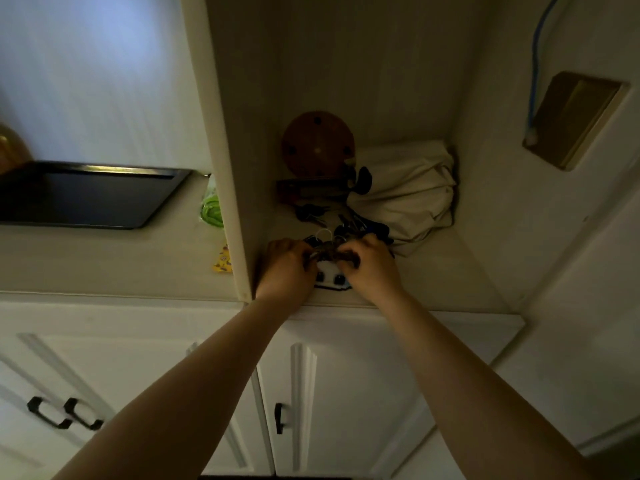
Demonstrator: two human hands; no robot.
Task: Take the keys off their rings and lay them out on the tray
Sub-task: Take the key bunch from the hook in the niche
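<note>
Working a key bunch (327, 249) between both fists just in front of the white cloth bag (412, 192), your left hand (285, 268) and right hand (369, 266) are each curled tight on it, above a white tag with dark dots (330, 277). More keys (360, 228) lie loose beside that bag; the dark tray (86, 195) sits empty, well left of it, past the cabinet divider (225, 168). Dim light hides the ring split, so a key could slip and drop among the loose pile.

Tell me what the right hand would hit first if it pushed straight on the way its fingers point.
The right hand points left, toward the left hand. First it would likely meet the bunch of keys both hands hold, then the left hand's fingers. Depth in this dim view is hard to judge.
</note>
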